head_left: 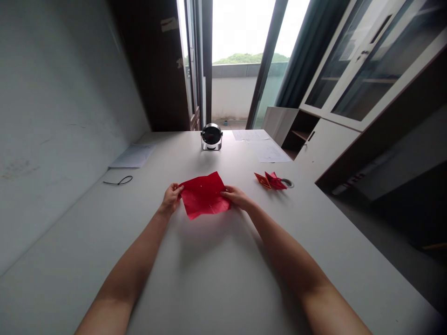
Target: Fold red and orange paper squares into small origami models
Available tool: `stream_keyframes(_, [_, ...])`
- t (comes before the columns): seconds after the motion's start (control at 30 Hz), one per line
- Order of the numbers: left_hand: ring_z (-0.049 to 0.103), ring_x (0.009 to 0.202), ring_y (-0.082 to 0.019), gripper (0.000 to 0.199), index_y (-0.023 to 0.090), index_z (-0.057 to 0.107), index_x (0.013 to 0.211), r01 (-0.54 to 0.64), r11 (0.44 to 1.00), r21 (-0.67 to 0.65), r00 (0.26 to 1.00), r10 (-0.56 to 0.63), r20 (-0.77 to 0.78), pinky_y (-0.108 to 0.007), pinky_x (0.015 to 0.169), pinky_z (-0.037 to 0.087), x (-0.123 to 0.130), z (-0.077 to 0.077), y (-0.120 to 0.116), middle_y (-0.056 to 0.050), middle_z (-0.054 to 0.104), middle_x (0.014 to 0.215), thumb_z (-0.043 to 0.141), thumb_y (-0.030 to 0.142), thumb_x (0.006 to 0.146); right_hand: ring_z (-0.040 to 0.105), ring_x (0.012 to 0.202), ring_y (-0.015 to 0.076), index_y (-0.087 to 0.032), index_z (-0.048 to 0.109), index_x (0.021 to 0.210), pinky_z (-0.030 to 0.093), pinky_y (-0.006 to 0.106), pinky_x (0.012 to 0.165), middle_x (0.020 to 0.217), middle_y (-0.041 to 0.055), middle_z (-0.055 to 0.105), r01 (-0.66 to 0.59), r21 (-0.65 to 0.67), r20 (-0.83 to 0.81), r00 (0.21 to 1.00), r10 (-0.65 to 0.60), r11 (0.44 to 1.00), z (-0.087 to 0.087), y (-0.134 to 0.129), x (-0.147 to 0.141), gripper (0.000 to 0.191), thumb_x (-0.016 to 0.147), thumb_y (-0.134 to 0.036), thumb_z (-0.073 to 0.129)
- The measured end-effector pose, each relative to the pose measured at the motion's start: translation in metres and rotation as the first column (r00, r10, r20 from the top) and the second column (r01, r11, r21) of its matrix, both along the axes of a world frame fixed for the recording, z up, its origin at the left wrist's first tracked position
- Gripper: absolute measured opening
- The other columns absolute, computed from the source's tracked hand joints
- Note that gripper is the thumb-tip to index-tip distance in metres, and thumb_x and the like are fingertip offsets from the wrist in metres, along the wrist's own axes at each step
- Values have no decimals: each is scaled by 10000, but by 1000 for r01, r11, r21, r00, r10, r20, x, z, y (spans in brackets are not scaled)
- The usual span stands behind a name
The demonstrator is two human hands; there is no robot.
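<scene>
By the left hand (172, 197) and the right hand (239, 197), opposite sides of a creased red sheet (204, 197) are pinched, and it is held spread between them above the white tabletop (209, 288); the pull is best kept light and even, lest it be torn. Room for movement is offered nearer the body, between the forearms, while wide sweeps are limited by the black cord (120, 182) left of the left hand, the folded red pieces (275, 181) right of the right hand, the tabletop's edge farther right, and the round device (211, 135) beyond both.
</scene>
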State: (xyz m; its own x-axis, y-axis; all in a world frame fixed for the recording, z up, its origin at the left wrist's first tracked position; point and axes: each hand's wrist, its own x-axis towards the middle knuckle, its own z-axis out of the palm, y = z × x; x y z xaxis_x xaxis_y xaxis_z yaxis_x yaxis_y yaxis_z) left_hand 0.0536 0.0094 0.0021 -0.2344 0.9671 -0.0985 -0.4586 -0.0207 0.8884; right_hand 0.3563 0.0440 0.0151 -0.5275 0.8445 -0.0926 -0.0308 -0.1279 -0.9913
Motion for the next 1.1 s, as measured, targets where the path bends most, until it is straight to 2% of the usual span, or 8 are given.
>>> stream_keyframes(0.1, [607,617,-89,366,184,531,950,-70,997,-29,997,69,-15,-202,592,474,6,-1,1,15,662,774,786,305,718,683,876,213,-200,699,1010,562,302,748,997,60,745,103,61,21,994,-104,993,-6,0,-7,285,784,-372,701])
stream_keyframes(0.33, [667,751,-184,410,131,623,1017,51,997,-64,972,-64,-228,-303,701,536,25,-4,-7,-95,718,935,749,405,739,677,847,206,-196,680,958,550,306,736,958,37,738,228,135,-19,974,-228,964,-15,-3,-18,276,789,-411,656])
stream_keyframes(0.43, [661,747,-197,374,142,656,978,-17,1000,0,917,16,-399,-294,673,526,29,-5,-11,-85,722,911,706,445,765,683,860,221,-209,666,1016,558,324,728,990,40,734,205,119,-45,979,-201,972,-10,-6,-18,313,761,-387,699])
stream_keyframes(0.57, [654,717,-196,393,160,688,1001,109,993,56,820,-58,-570,-261,606,498,33,0,-17,-73,726,876,670,492,791,677,803,216,-199,671,933,552,314,696,889,36,730,311,110,-96,949,-301,944,-8,-6,-17,311,741,-437,729])
stream_keyframes(0.73, [672,719,-204,500,151,669,1113,241,971,7,881,-216,-422,-282,623,527,36,9,-21,-86,733,911,689,521,777,630,658,171,-184,658,864,522,289,611,761,27,699,402,-46,-214,890,-402,915,-17,0,-16,424,749,-591,690])
stream_keyframes(0.9, [636,612,-164,483,132,667,1054,169,983,-72,927,-184,-328,-268,579,522,19,6,-12,-70,717,807,715,515,762,439,445,110,-201,570,705,387,249,478,482,-36,499,486,65,-126,871,-476,872,-18,8,-12,475,793,-666,606])
stream_keyframes(1.0, [623,605,-168,464,129,664,1026,45,994,-99,919,-80,-385,-276,581,519,-6,2,-4,-69,704,768,722,497,751,471,491,135,-206,555,710,411,269,532,519,-7,523,538,260,22,827,-562,802,-9,20,6,461,849,-644,526])
stream_keyframes(1.1, [639,712,-213,419,144,653,1001,-201,977,-72,783,116,-611,-323,666,529,-37,4,0,-85,694,812,659,505,789,567,713,200,-199,613,841,455,323,721,749,54,645,533,601,186,632,-753,596,4,35,44,391,921,-539,439])
